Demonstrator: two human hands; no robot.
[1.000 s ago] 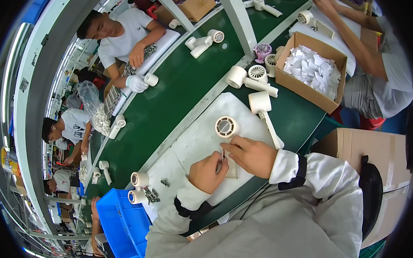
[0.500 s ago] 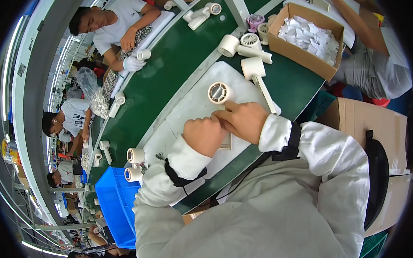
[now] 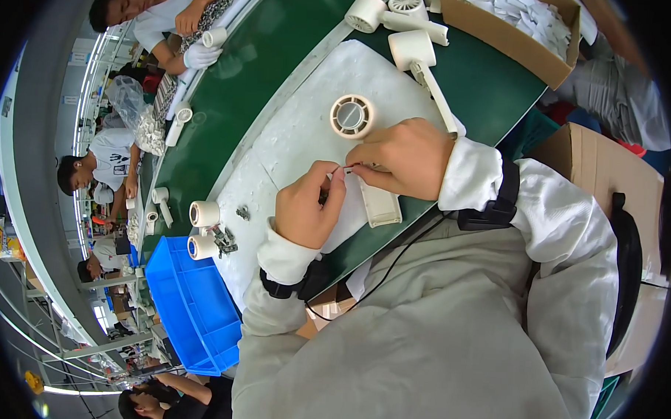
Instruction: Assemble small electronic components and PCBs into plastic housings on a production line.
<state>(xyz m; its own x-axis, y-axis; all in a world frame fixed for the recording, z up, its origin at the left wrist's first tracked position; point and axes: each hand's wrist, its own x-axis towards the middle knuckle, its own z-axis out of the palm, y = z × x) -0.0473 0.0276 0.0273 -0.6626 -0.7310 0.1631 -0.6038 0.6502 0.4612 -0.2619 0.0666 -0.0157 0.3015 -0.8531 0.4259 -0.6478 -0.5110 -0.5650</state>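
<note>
cream housing (image 3: pixel 382 206) looks smooth plastic, blue bin (image 3: pixel 172 307) glossy plastic, carton (image 3: pixel 610 175) matt cardboard.

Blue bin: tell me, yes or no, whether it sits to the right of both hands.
No, the blue bin sits to the left of the left hand and the right hand.

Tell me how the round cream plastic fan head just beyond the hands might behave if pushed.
The fan head probably feels stiff: its plastic rim forms a crisp circle. Its curved side might let it roll. The slotted face perhaps hints at lightness.
</note>
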